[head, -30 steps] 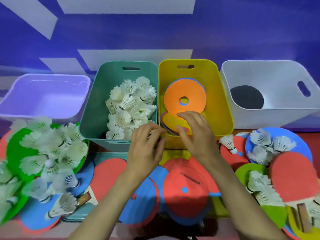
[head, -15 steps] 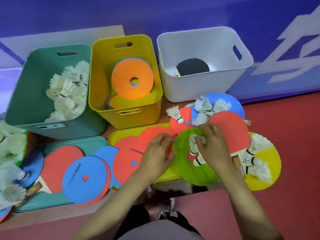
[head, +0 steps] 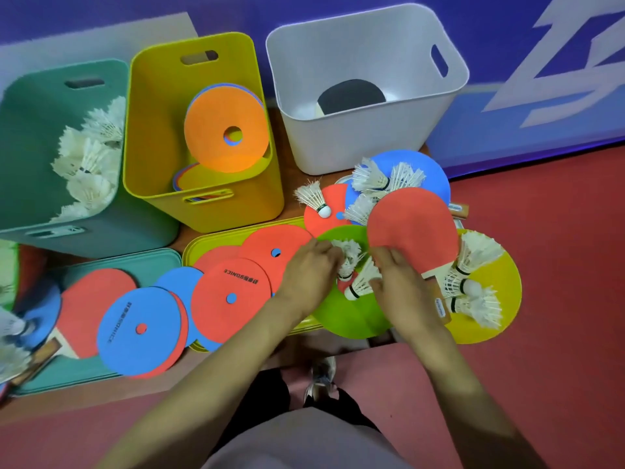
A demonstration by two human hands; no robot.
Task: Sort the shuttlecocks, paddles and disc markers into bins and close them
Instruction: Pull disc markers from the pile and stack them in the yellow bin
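Teal bin (head: pixel 20 137): shuttlecocks (head: pixel 88 157), part-filled. Yellow bin (head: pixel 152 137): disc markers (head: pixel 216 143), several. White bin (head: pixel 338 140): one paddle (head: pixel 351 96). Lids (head: pixel 84 377) off; much loose. Left hand (head: pixel 304 275), right hand (head: pixel 402 292) each pinching a loose shuttlecock (head: pixel 362 282).

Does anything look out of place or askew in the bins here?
Nothing in the bins looks missorted. One oddity: in the yellow bin, the orange disc stands tilted toward the back wall rather than flat on the discs below; it might stop the lid closing.
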